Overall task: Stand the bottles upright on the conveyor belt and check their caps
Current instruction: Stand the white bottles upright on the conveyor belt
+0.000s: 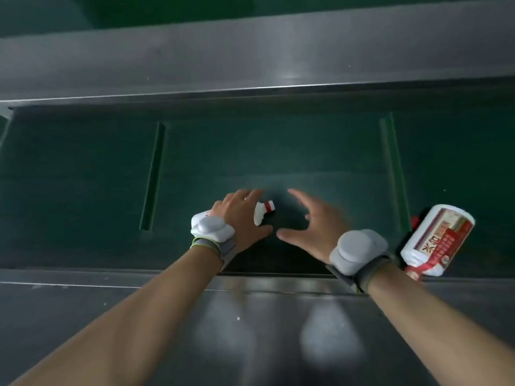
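Note:
A white bottle point(261, 215) with a red-and-white cap point(269, 206) lies on its side on the dark green conveyor belt point(278, 151), cap pointing right. My left hand point(239, 215) is wrapped over its body, hiding most of it. My right hand point(312, 224) hovers just right of the cap, fingers spread, holding nothing; it is blurred. A second white bottle point(437, 240) with a red label lies tilted at the belt's near right edge, its red cap point(415, 220) pointing left and back.
Raised green cleats cross the belt at left point(152, 176) and right point(393, 174). A steel rail point(250, 65) runs along the far side, and a steel ledge point(167, 316) lies under my forearms. Grey sensor units are strapped to both wrists.

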